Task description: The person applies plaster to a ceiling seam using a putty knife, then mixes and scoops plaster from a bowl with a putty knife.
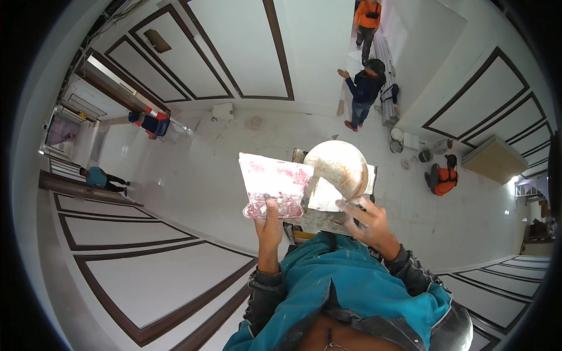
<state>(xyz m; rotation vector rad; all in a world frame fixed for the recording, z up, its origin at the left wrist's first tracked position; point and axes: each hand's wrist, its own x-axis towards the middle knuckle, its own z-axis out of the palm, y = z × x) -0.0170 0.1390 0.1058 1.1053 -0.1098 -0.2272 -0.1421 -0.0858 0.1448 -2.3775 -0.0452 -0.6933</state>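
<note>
My left hand (270, 234) grips a flat, squarish board (275, 178), white with pinkish-red smears, its thumb lying on the front face near the bottom edge. To its right is a round, cream-coloured bucket (335, 161) with brownish stains. My right hand (370, 223) is at the bucket's lower right rim, fingers curled and bunched. Near those fingertips is a flat white piece (325, 195), between the board and the bucket; whether the fingers pinch it or the rim, I cannot tell. Beneath them shows a worn, stained plank (322, 221).
Far below lies a pale, dusty floor (205, 158). Several people are around: one in dark blue (364, 90) standing ahead, one in orange (445, 178) crouching by buckets (425, 155) at right. A chair (151, 124) stands at left. Long bundled strips (387, 88) lean by the wall.
</note>
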